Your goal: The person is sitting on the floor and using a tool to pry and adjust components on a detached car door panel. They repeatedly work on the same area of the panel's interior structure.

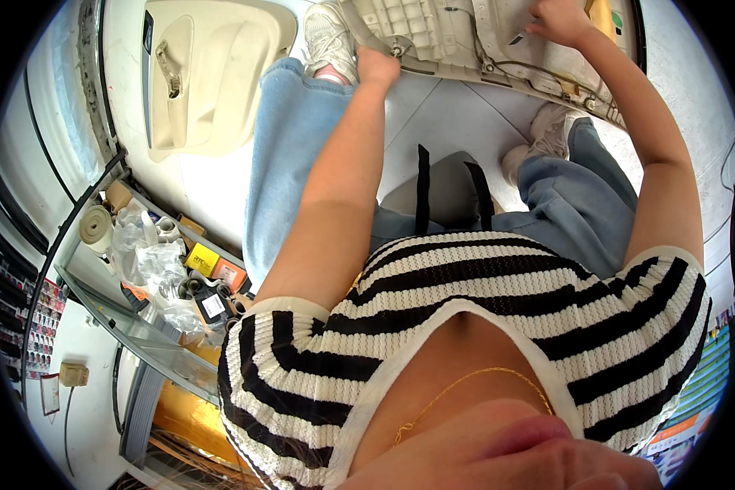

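Note:
A beige car door panel [457,61] lies at the far side with its ribbed inner face up and a dark wiring cable running along it. My left hand [379,67] is closed on the panel's near left edge, beside a small metal fitting [398,49]. Over the panel's right part, my right hand [560,21] is closed with the fingers bent. A small dark pointed piece [517,37] shows just left of those fingers; whether the hand holds it I cannot make out.
A second beige door panel [212,77] lies to the left, outer face up. Left of my leg stands a glass-sided case [131,339] with plastic bags, rolls and small boxes. A grey cushioned seat [437,189] with black straps is between my legs, on pale tiles.

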`<state>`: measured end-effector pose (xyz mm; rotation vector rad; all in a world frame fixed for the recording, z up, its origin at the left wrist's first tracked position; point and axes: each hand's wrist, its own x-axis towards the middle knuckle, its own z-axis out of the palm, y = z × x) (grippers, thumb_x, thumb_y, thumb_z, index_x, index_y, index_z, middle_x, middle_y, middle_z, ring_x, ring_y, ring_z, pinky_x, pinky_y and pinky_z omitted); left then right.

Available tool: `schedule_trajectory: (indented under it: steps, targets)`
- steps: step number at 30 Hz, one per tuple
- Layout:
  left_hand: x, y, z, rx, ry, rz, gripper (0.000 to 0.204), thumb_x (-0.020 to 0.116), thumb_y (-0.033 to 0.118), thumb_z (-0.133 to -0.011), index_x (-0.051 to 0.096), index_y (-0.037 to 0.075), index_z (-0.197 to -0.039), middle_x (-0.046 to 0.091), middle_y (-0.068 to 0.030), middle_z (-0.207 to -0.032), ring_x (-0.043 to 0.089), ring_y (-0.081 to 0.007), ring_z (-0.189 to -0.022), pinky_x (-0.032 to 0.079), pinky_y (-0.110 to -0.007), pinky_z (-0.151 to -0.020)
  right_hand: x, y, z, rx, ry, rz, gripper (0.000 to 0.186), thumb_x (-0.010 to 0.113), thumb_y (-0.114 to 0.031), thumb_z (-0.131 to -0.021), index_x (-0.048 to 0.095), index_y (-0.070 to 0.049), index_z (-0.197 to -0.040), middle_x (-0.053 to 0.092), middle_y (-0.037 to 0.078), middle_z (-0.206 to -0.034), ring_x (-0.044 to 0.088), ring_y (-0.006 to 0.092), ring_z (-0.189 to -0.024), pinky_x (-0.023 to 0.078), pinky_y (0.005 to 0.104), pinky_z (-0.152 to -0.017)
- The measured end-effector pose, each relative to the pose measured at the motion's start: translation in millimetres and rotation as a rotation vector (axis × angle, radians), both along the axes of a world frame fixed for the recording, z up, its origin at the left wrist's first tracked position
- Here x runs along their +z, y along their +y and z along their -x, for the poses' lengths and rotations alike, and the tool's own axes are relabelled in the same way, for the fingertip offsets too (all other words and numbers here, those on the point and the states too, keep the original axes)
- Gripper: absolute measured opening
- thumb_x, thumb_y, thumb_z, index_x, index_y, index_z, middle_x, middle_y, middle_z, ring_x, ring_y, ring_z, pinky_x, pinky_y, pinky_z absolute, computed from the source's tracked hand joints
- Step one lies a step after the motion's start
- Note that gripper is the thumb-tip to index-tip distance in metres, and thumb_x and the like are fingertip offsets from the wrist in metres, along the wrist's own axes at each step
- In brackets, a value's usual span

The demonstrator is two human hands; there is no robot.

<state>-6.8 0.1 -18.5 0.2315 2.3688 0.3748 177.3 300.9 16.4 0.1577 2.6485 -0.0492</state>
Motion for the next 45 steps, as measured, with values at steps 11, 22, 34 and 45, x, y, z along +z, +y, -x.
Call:
schedule_trajectory:
  steps: [11, 22, 34, 45]
  targets:
    - [18, 10, 1, -0.003, 0.059, 0.043, 0.048, 0.061, 0.012, -0.071, 0.043, -0.009, -0.109, 0.058, -0.0269, -0.105, 0.057, -0.0373, -0.101, 0.045, -0.038, -0.087, -18, -5, -6, 0.230, 0.002, 0.069, 0.019, 0.062, -0.036, -0.062, 0.064, -0.016, -0.061, 0.062, 0.005, -0.062, 0.058, 0.0239, -0.067, 0.040, 0.0393, -0.080]
    - [32, 14, 18, 0.066, 0.231, 0.014, 0.042, 0.063, 0.018, -0.075, 0.048, -0.008, -0.104, 0.060, -0.0273, -0.098, 0.059, -0.0388, -0.095, 0.046, -0.041, -0.084, -8, -14, 39, 0.401, -0.056, 0.136, 0.021, 0.061, -0.038, -0.064, 0.067, -0.018, -0.068, 0.063, 0.004, -0.069, 0.059, 0.0220, -0.076, 0.037, 0.0400, -0.081]
    - [17, 12, 16, 0.033, 0.142, 0.075, 0.044, 0.054, 0.015, -0.081, 0.032, -0.010, -0.110, 0.058, -0.0312, -0.099, 0.057, -0.0412, -0.096, 0.044, -0.042, -0.086, -18, -31, 30, 0.343, -0.128, 0.197, 0.026, 0.073, -0.037, -0.062, 0.065, -0.012, -0.063, 0.061, 0.005, -0.066, 0.057, 0.0198, -0.077, 0.034, 0.0322, -0.086]
    - [16, 12, 15, 0.006, 0.127, 0.076, 0.047, 0.054, 0.016, -0.080, 0.028, -0.011, -0.108, 0.058, -0.0323, -0.097, 0.057, -0.0416, -0.095, 0.044, -0.042, -0.086, -16, -32, 29, 0.242, -0.134, 0.145, 0.025, 0.072, -0.036, -0.064, 0.066, -0.012, -0.063, 0.062, 0.005, -0.067, 0.057, 0.0190, -0.080, 0.035, 0.0325, -0.087]
